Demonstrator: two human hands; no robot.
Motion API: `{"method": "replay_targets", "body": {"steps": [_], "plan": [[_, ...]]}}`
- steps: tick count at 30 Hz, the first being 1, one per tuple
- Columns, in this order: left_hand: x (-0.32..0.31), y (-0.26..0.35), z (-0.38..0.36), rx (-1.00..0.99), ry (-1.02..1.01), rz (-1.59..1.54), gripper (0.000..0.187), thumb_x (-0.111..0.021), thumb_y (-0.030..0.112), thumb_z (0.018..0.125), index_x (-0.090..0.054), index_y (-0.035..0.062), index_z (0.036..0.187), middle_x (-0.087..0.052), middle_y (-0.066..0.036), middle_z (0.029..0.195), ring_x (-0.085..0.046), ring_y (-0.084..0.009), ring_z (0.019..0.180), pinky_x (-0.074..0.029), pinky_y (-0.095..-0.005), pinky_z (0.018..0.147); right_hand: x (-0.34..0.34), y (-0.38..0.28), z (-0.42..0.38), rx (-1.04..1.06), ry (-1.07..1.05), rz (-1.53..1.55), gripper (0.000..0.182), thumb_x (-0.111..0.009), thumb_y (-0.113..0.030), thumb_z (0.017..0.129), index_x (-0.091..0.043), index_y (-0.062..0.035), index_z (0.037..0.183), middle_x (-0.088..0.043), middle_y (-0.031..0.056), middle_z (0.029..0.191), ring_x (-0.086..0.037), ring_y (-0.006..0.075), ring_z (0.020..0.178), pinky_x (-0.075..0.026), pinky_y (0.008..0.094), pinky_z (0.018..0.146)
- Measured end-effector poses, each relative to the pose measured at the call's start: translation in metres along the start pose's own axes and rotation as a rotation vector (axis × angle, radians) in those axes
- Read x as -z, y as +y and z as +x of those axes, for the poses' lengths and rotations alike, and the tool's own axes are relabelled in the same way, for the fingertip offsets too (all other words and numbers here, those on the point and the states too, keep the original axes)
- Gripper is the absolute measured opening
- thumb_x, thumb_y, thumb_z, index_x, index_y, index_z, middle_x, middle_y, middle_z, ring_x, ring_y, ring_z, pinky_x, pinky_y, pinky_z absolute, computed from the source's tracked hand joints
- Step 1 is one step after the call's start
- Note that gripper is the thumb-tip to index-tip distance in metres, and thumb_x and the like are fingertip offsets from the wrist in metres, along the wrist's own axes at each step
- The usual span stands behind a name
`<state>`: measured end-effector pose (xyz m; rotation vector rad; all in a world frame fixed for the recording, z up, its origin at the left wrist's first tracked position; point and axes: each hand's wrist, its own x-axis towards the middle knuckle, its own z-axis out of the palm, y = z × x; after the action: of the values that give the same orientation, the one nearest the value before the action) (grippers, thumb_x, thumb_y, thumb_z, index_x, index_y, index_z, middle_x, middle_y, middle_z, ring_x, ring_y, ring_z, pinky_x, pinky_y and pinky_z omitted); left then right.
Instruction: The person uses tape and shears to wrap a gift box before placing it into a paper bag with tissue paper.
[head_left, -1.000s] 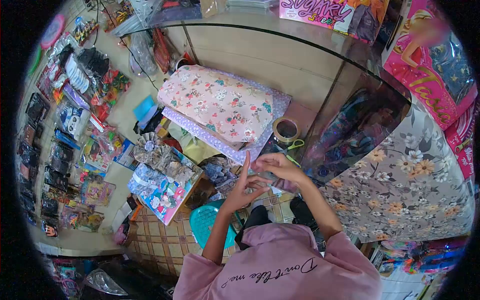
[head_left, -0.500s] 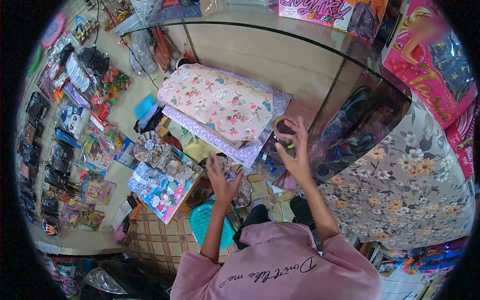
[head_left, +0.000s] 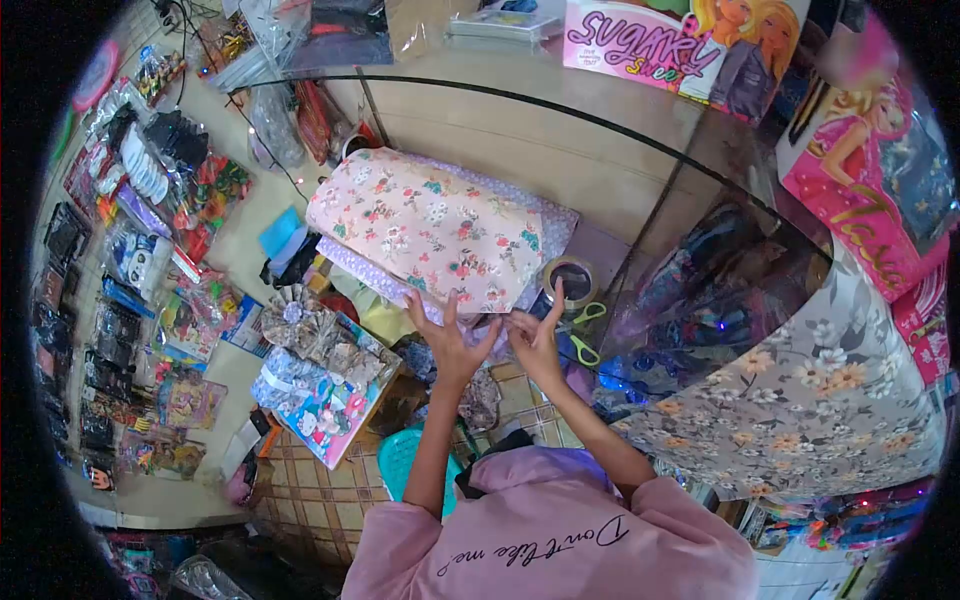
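A bundle in pink floral wrapping paper [head_left: 430, 225] lies on a purple patterned sheet [head_left: 555, 225], its near end facing me. My left hand [head_left: 452, 345] is at that near edge, fingers spread and thumb pointing toward my right hand. Close beside it, my right hand [head_left: 537, 350] has its thumb and a fingertip drawn together at the paper's edge, another finger pointing up. Whatever sits between those fingertips is too small to make out. Just beyond my right hand are a roll of tape [head_left: 586, 268] and green-handled scissors [head_left: 587, 350].
Left of the bundle, fabric flowers [head_left: 300, 325] rest on a cartoon-printed box [head_left: 335, 440]. A teal plastic stool [head_left: 400, 465] stands below. A glass edge [head_left: 560, 107] curves behind the bundle. Floral cloth [head_left: 780, 400] and boxed dolls [head_left: 850, 200] are at right.
My right hand has moved left and down from beside the tape to the bundle's near edge, uncovering the scissors. My left hand has come up to the paper. The view has shifted slightly.
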<state>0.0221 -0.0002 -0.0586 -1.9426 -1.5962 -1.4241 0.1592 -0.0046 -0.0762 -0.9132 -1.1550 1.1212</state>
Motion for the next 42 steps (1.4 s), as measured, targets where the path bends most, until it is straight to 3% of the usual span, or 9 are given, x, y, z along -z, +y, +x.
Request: {"method": "replay_targets", "body": {"steps": [10,15,21,24,27,30,37,39,42], "plan": [[0.007,-0.016,0.009,-0.176,-0.238,0.077,0.044,-0.071,0.029,0.065,-0.063,0.0230,0.109,-0.014,-0.025,0.136,-0.010,-0.0475,0.128,-0.013,-0.0571,0.104,-0.009,0.020,-0.003,0.049,0.026,0.082,0.092,-0.048,0.011,0.077,0.015,-0.0170,0.138,-0.052,0.0185,0.110,-0.053,0.0202,0.101,-0.042,0.0311,0.086],[0.002,-0.019,0.013,-0.122,-0.192,-0.002,0.043,-0.071,0.030,0.065,-0.064,0.0257,0.107,-0.019,-0.022,0.136,-0.011,-0.0465,0.128,-0.014,-0.0585,0.103,-0.015,0.026,-0.004,0.009,0.025,0.099,0.090,-0.046,0.012,0.079,0.012,-0.0226,0.139,-0.052,0.0163,0.106,-0.054,0.0180,0.096,-0.043,0.0277,0.080],[0.002,-0.020,0.020,-0.176,-0.202,0.017,0.043,-0.071,0.035,0.068,-0.062,0.0289,0.109,-0.024,-0.021,0.134,-0.019,-0.0434,0.127,-0.009,-0.0602,0.103,-0.027,0.014,0.002,0.154,0.143,-0.029,0.093,-0.056,0.009,0.074,0.005,-0.0180,0.138,-0.043,0.0128,0.111,-0.050,0.0171,0.095,-0.043,0.0266,0.076],[-0.004,-0.018,0.020,-0.174,-0.157,0.011,0.038,-0.071,0.032,0.069,-0.063,0.0281,0.107,-0.026,-0.021,0.133,-0.021,-0.0436,0.126,-0.010,-0.0607,0.103,-0.027,0.011,0.002,0.104,0.175,-0.179,0.089,-0.060,0.007,0.075,0.004,-0.0083,0.136,-0.037,0.0127,0.110,-0.049,0.0197,0.096,-0.045,0.0280,0.073],[-0.008,-0.022,0.016,-0.149,-0.183,0.032,0.035,-0.073,0.030,0.069,-0.064,0.0251,0.103,-0.025,-0.020,0.134,-0.019,-0.0447,0.126,-0.010,-0.0593,0.103,-0.025,0.022,0.006,0.093,0.236,-0.115,0.095,-0.061,0.010,0.071,0.001,-0.0174,0.137,-0.039,0.0111,0.107,-0.050,0.0175,0.091,-0.045,0.0250,0.068],[-0.012,-0.025,0.015,-0.141,-0.192,0.070,0.032,-0.071,0.026,0.071,-0.065,0.0233,0.102,-0.024,-0.020,0.135,-0.019,-0.0449,0.126,-0.011,-0.0589,0.102,-0.022,0.016,0.009,0.025,0.256,-0.104,0.094,-0.061,0.011,0.072,0.000,-0.0173,0.137,-0.039,0.0115,0.107,-0.053,0.0174,0.086,-0.046,0.0232,0.064],[-0.017,-0.026,0.009,-0.187,-0.179,0.096,0.023,-0.067,0.021,0.075,-0.066,0.0246,0.098,-0.031,-0.019,0.133,-0.024,-0.0444,0.125,-0.011,-0.0603,0.102,-0.016,0.017,0.010,0.009,0.192,0.027,0.085,-0.053,0.010,0.078,0.003,-0.0160,0.137,-0.050,0.0146,0.103,-0.055,0.0184,0.090,-0.047,0.0261,0.076],[-0.017,-0.027,0.007,-0.182,-0.142,0.094,0.021,-0.067,0.023,0.075,-0.065,0.0275,0.096,-0.033,-0.015,0.132,-0.025,-0.0396,0.126,-0.011,-0.0595,0.103,-0.017,0.017,0.012,0.038,0.168,0.078,0.084,-0.051,0.010,0.078,0.004,-0.0153,0.137,-0.053,0.0154,0.102,-0.056,0.0192,0.094,-0.046,0.0269,0.079],[-0.019,-0.032,0.003,-0.223,-0.110,0.125,0.021,-0.066,0.024,0.075,-0.066,0.0277,0.096,-0.034,-0.014,0.133,-0.025,-0.0379,0.127,-0.011,-0.0598,0.103,-0.021,0.020,0.015,0.083,0.127,0.025,0.087,-0.049,0.011,0.079,0.008,-0.0181,0.137,-0.054,0.0181,0.110,-0.057,0.0202,0.098,-0.045,0.0260,0.081]]}}
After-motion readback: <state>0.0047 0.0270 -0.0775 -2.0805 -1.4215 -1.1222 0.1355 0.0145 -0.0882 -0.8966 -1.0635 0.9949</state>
